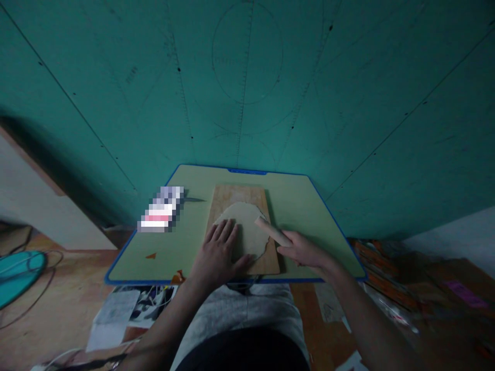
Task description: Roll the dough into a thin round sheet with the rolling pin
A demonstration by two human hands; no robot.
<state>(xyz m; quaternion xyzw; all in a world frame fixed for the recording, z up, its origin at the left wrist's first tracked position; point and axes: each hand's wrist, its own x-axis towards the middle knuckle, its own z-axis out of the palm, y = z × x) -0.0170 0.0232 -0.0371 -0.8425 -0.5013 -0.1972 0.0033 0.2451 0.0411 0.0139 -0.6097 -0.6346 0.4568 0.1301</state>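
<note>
A thin, pale, roundish sheet of dough (249, 226) lies on a wooden board (240, 192). My left hand (220, 252) rests on the left part of the sheet, palm down with its fingers spread. My right hand (299, 248) is closed around a light wooden stick (273, 231), probably a rolling pin. The stick's far end points up and left over the right part of the sheet. The sheet's right edge is uneven and reaches the board's right side.
The board lies on a light green table (309, 216) with a blue rim. At its left are a pixelated item (161, 208) and a knife (194, 199). Orange-brown scraps (178, 277) lie near the front edge. A green wall (247, 93) stands behind.
</note>
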